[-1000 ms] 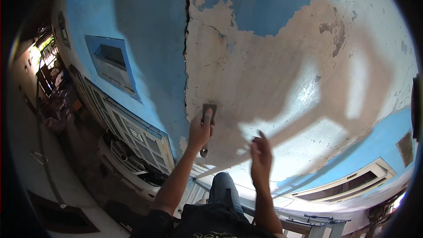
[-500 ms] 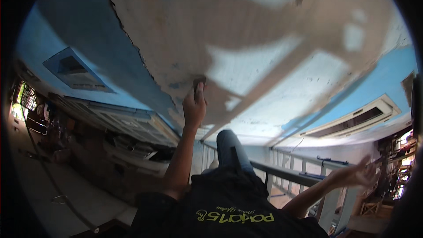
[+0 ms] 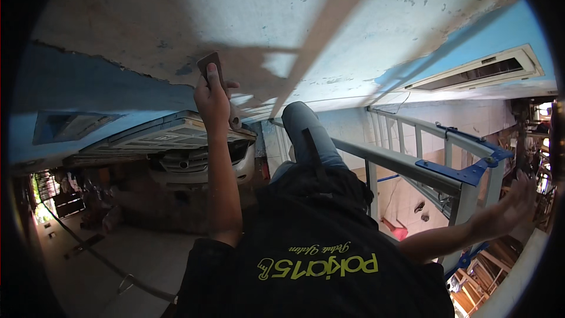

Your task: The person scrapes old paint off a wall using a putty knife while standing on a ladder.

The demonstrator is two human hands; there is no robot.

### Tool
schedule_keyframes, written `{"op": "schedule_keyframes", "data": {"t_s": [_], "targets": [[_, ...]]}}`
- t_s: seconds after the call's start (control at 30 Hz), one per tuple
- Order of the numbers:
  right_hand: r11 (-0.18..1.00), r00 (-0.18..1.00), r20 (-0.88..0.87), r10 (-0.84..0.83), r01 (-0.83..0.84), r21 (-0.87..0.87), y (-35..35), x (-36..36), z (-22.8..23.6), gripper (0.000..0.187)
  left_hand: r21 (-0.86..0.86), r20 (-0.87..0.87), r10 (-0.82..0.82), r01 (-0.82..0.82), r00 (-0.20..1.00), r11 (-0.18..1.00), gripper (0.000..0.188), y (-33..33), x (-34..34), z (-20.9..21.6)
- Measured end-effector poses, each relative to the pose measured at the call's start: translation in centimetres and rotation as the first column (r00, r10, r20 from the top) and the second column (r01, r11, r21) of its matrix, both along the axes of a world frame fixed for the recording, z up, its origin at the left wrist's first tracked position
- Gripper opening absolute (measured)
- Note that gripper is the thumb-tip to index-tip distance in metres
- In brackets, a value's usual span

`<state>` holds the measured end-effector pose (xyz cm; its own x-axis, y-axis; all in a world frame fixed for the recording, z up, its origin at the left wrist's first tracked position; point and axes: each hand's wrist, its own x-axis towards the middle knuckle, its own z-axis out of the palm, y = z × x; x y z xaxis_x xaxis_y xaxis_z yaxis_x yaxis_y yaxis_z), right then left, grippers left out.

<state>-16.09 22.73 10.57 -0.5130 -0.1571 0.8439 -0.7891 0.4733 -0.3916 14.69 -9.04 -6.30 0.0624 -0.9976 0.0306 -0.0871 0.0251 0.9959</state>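
My left hand is closed around a putty knife, the thumb pressed along its flat dark blade. A rounded handle end shows below the palm. The blade is close to the bare, patchy plaster wall, near a ragged edge of blue paint; whether it touches cannot be told. My right arm stretches out past the top of the grey metal stepladder. Its hand, somewhat blurred, has its fingers apart and holds nothing visible.
Blue hinge plates join the ladder's top. A white framed vent opening is in the right wall part. Below to the left stands a car. My bent knee is close to the wall. Stacked wood lies low on the right.
The view has turned, showing more of the ladder and car. My left hand has shifted left and up in the picture with the putty knife; my right hand is farther right and higher.
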Motion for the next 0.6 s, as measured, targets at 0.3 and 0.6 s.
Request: {"op": "schedule_keyframes", "data": {"t_s": [0.3, 0.6], "targets": [[0.75, 0.888, 0.398, -0.23, -0.099, 0.654, -0.6, 1.7, -2.9, 0.033, 0.111, -0.083, -0.074, 0.083, 0.994, 0.99, 0.045, 0.9, 0.3, -0.7], [0.484, 0.934, 0.348, 0.081, -0.342, 0.806, 0.6, -1.0, -1.4, 0.02, 0.158, -0.188, -0.13, 0.161, 0.974, 0.974, 0.045, 0.7, 0.1, -0.1]]}}
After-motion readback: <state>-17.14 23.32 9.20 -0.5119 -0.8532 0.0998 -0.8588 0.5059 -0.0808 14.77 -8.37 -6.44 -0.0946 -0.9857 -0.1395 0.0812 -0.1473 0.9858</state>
